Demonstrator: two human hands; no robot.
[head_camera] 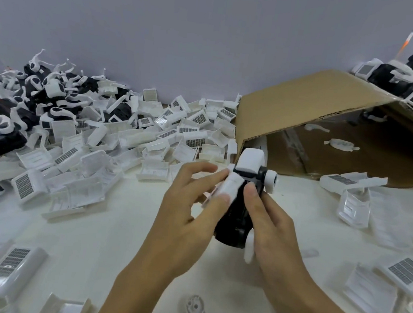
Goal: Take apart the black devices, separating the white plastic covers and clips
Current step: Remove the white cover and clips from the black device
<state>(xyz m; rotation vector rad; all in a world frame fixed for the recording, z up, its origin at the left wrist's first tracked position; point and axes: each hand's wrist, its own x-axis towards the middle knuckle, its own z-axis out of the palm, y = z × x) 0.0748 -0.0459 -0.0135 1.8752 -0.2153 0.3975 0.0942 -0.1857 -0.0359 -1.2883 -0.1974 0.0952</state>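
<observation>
A black device (232,217) with a white plastic cover (246,166) on its top end is held above the white table (117,236), at mid-frame. My right hand (271,228) grips the black body from the right, thumb on its front. My left hand (191,200) pinches a long white cover piece (230,186) on the device's left side with fingertips and thumb. A white round knob (271,180) sticks out to the right of the device's top.
A heap of loose white covers (136,137) fills the table's left and back. Black devices with white clips (42,95) are piled at far left. An open cardboard box (318,111) lies on its side at right, more devices (409,82) above it. A white clip (198,309) lies near the front edge.
</observation>
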